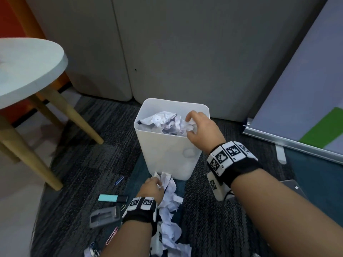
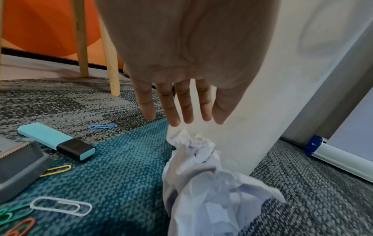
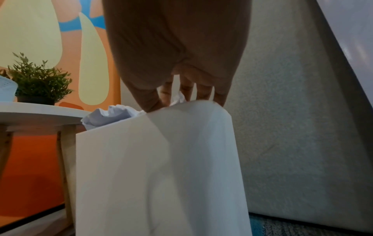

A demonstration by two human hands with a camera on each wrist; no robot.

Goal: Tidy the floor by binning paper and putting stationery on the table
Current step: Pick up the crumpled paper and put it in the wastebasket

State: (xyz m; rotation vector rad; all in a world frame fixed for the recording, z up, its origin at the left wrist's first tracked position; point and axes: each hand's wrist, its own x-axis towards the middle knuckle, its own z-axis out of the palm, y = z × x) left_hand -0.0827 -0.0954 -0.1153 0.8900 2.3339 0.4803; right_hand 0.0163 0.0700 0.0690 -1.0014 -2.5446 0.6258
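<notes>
Crumpled paper point(image 1: 187, 125) pinched by right hand point(image 1: 201, 129) over bin point(image 1: 172, 154).

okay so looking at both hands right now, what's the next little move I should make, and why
Probably let go with the right hand: it holds a crumpled paper right over the open white bin, which already has paper in it, so it should drop straight in. The left hand is open, fingertips just above the crumpled paper on the carpet, and can close on it next.
</notes>
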